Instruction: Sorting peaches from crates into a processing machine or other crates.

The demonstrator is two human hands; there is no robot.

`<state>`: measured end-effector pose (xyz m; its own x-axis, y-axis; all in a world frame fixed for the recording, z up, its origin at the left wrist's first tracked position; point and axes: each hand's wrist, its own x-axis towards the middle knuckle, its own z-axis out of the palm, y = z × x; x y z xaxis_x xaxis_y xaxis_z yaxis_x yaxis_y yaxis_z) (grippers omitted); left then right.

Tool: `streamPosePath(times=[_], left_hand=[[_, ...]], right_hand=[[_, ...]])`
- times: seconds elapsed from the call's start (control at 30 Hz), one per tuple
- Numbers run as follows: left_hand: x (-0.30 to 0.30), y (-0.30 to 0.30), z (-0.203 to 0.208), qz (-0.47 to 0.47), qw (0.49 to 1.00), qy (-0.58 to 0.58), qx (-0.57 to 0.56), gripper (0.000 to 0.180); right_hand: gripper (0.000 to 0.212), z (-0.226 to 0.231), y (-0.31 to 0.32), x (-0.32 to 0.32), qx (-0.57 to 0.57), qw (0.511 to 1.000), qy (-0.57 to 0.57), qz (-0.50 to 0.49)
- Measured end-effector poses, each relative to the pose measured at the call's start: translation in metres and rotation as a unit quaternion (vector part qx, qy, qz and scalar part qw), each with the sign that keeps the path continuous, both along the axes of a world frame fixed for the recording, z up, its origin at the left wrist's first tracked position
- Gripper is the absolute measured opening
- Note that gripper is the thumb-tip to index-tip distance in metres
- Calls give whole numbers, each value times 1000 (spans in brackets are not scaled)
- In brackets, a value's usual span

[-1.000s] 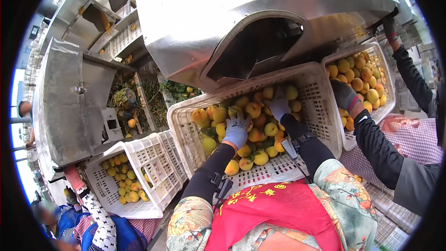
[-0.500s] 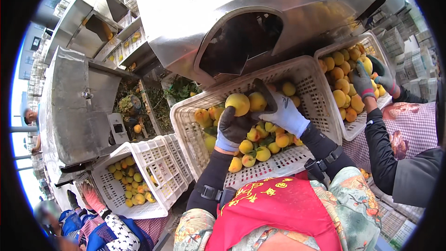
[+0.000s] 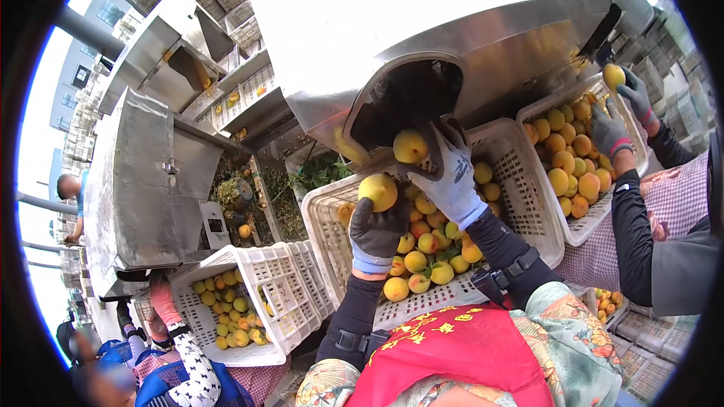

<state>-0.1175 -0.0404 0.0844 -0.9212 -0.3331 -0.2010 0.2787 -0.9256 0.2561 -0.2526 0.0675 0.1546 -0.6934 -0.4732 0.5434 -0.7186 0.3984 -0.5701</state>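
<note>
A yellow peach (image 3: 378, 191) rests in the fingers of my left hand (image 3: 377, 234), which wears a dark-palmed glove. My right hand (image 3: 450, 177), gloved in grey-blue and black, grips another peach (image 3: 410, 147) in front of the dark opening (image 3: 400, 98) of a metal machine. Both hands are above a white plastic crate (image 3: 528, 200). Inside it lie several red-and-yellow peaches (image 3: 415, 261) with some green leaves.
The metal machine housing (image 3: 445, 0) spans the far side. At right, a co-worker's gloved hands (image 3: 611, 132) work over another crate of peaches (image 3: 641, 154). Lower left, a second co-worker's pink-gloved hand (image 3: 162, 298) is beside a tilted crate (image 3: 264, 294) of yellow-green peaches.
My right hand has lifted its peach away from the crate toward the machine opening. The left hand still holds its peach. The co-worker at right has raised a peach, and the view has shifted.
</note>
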Motion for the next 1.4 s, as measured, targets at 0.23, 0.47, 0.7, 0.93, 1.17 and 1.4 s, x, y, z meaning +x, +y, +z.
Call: streamPosePath(times=[0.23,0.47,0.7,0.93,1.17,1.4], left_hand=[[14,0,-3,-4,1000,20,-10,51],[-8,-13,14,-107,983,109,99,48],[-12,-8,41,-136,990,-13,23,58],[-11,-6,48,-74,983,-127,-111,56],[10,-3,-52,48,867,-286,-405,27],[-6,-1,-101,-77,246,-337,-906,57]], right_hand=[[78,-22,-45,-17,87,992,71,-64],[62,26,-57,-29,-51,997,54,-12],[80,-3,1,40,71,988,9,133],[94,-16,-3,16,36,998,2,45],[91,-31,-38,-18,57,990,103,-79],[70,-15,-33,-61,-32,997,69,4]])
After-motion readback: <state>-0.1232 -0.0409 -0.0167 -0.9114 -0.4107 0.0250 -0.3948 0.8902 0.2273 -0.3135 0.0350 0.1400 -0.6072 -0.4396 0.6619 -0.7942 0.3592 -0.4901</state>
